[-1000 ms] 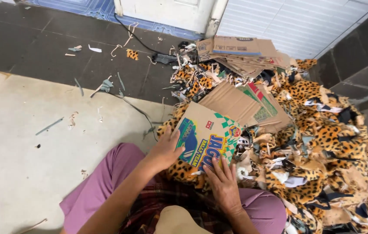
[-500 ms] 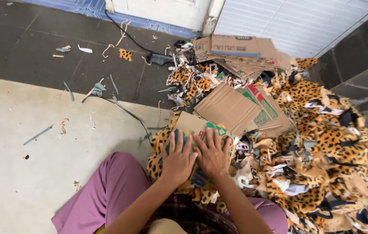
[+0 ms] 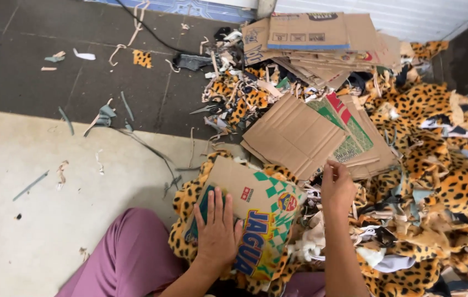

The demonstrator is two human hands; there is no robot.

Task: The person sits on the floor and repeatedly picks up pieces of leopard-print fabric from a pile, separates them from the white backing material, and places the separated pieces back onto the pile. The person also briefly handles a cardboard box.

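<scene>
A printed cardboard piece (image 3: 256, 209), brown with green checks and blue and yellow print, lies on leopard-print fabric (image 3: 187, 198) over my lap. My left hand (image 3: 218, 231) presses flat on it, fingers spread. My right hand (image 3: 337, 187) is raised to the right of the cardboard, above a heap of fabric scraps, its fingers curled near the edge of a flattened brown carton (image 3: 294, 135). Whether it pinches anything is unclear.
A stack of flattened cartons (image 3: 311, 38) lies at the back. Leopard-print offcuts (image 3: 437, 165) cover the floor on the right. Strips and scraps (image 3: 102, 115) and a black cable (image 3: 151, 33) lie on the dark tiles. A pale mat (image 3: 36, 209) is on the left.
My right hand has lifted off the printed cardboard and moved right toward the brown carton. My left hand stays pressed on the cardboard. The view has shifted closer.
</scene>
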